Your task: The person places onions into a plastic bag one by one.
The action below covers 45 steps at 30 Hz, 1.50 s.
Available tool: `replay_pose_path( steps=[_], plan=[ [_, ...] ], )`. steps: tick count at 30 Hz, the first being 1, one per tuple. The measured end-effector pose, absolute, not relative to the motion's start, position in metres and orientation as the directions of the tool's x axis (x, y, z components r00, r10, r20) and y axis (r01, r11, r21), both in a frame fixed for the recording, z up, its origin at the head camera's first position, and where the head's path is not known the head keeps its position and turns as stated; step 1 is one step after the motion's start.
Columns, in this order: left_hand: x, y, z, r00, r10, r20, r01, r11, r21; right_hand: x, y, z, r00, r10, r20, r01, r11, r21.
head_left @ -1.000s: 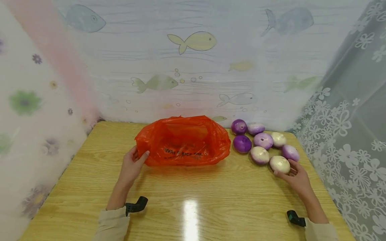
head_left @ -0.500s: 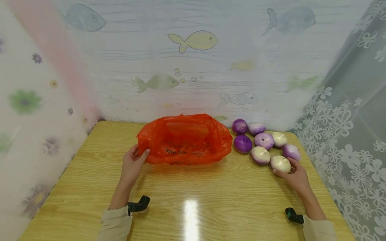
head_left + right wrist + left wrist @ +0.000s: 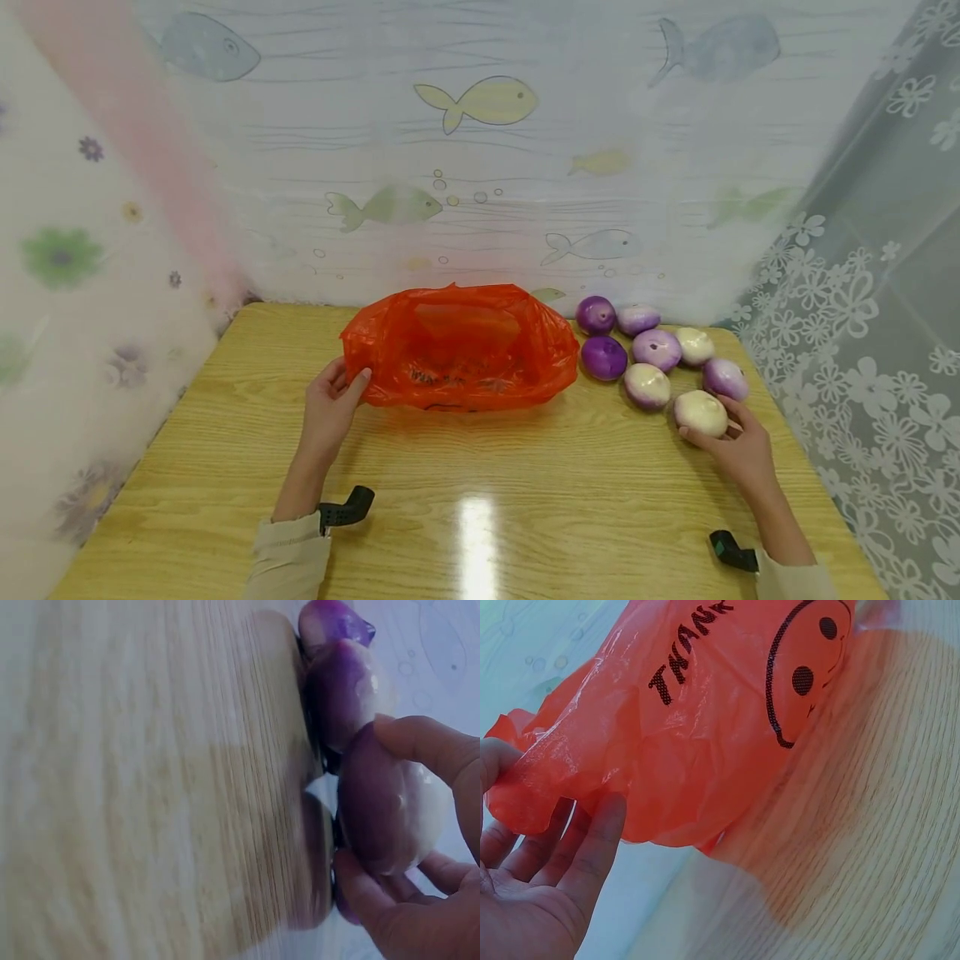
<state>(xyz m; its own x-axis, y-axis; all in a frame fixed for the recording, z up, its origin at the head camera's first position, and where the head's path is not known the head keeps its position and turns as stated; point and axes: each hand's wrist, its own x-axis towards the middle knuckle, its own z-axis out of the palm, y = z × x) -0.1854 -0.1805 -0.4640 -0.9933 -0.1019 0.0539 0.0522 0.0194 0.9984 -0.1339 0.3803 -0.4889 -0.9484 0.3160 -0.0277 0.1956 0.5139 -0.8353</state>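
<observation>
In the head view, a red plastic bag point(image 3: 461, 387) with black print lies on its side, its mouth spread toward me. My left hand point(image 3: 333, 408) grips the bag's left edge, thumb in front and fingers behind. The left wrist view shows the thumb and fingers point(image 3: 604, 832) on the bag's rim. At the right, my right hand point(image 3: 738, 450) grips a glossy purple-and-white onion point(image 3: 700, 414), the nearest of its group. In the right wrist view, thumb and fingers wrap the onion point(image 3: 382, 802) from two sides, close over the table.
Several more onions, including a dark purple onion point(image 3: 603, 358) and a pale onion point(image 3: 693, 347), cluster beside the bag on the wooden table point(image 3: 585, 500). A fish-print wall covering point(image 3: 480, 167) rises behind, and a flowered curtain point(image 3: 870, 375) borders the right.
My right hand's grip has closed on the near onion, which has shifted slightly toward me. The bag has moved slightly right since the first frame, with my left hand still on it.
</observation>
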Motion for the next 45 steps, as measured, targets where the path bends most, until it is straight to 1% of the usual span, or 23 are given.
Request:
replay_pose_path(
  steps=[4, 9, 13, 17, 24, 33, 40, 45],
  plan=[
    [-0.185, -0.181, -0.465, -0.993, -0.105, 0.047, 0.047, 0.002, 0.999, -0.13, 0.375, -0.486, -0.935, 0.355, 0.002, 0.18, 0.478, -0.86],
    [-0.185, -0.18, -0.465, -0.992, -0.115, 0.042, 0.042, 0.005, 0.999, -0.127, 0.367, -0.484, -0.922, 0.382, 0.065, 0.113, 0.427, -0.897],
    [-0.185, -0.181, -0.464, -0.992, -0.117, 0.047, 0.047, 0.002, 0.999, -0.124, 0.358, -0.481, -0.911, 0.399, 0.104, 0.014, 0.283, -0.959],
    [-0.185, -0.181, -0.464, -0.993, -0.107, 0.056, 0.058, -0.015, 0.998, -0.122, 0.346, -0.479, -0.907, 0.4, 0.132, -0.081, 0.143, -0.986],
    [-0.186, -0.181, -0.463, -0.994, -0.092, 0.056, 0.06, -0.04, 0.997, -0.12, 0.325, -0.476, -0.924, 0.332, 0.19, -0.155, 0.128, -0.98],
    [-0.184, -0.181, -0.46, -0.993, -0.105, 0.049, 0.053, -0.036, 0.998, -0.12, 0.291, -0.471, -0.938, 0.237, 0.252, -0.251, 0.037, -0.967],
    [-0.184, -0.181, -0.461, -0.992, -0.117, 0.039, 0.044, -0.039, 0.998, -0.127, 0.265, -0.471, -0.939, 0.15, 0.309, -0.306, 0.044, -0.951],
    [-0.186, -0.177, -0.463, -0.995, -0.093, 0.026, 0.027, -0.014, 1.0, -0.135, 0.247, -0.47, -0.935, 0.093, 0.341, -0.339, 0.041, -0.94]
  ],
)
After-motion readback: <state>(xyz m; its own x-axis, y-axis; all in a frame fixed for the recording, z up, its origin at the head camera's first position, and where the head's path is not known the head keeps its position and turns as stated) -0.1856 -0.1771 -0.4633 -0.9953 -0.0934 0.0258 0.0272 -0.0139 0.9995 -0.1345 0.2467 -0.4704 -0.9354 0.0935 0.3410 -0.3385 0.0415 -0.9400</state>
